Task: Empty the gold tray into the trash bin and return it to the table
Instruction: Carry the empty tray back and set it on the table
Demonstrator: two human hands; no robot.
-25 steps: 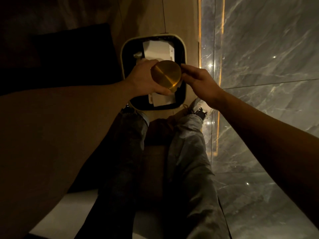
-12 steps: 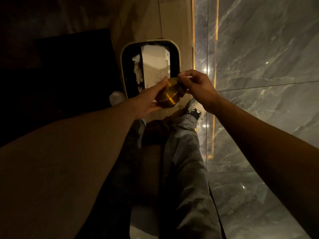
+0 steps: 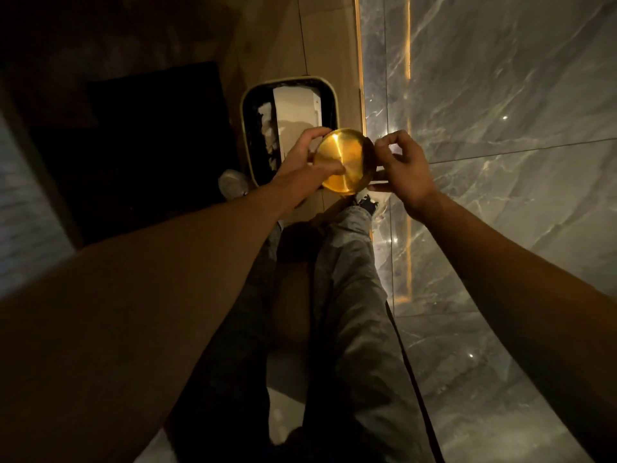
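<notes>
The gold tray (image 3: pixel 344 160) is a small round shiny dish, held in the air over the near right corner of the trash bin (image 3: pixel 248 128), its flat face turned toward me. My left hand (image 3: pixel 300 162) grips its left rim, thumb across the face and fingers over the top edge. My right hand (image 3: pixel 400 165) is at the tray's right rim, fingers curled and pinched at the edge. The bin is rectangular with a pale rim and dark liner, standing on the floor ahead. White paper and a white box lie inside it.
A grey marble wall (image 3: pixel 500 128) with a lit vertical strip runs along the right. A dark low block (image 3: pixel 150 145) stands left of the bin. My legs and shoes (image 3: pixel 365 202) are below the hands on the wooden floor (image 3: pixel 320 38).
The tray has turned from edge-on and tipped to showing its flat face, and it has risen slightly. My right hand has shifted to the tray's right rim.
</notes>
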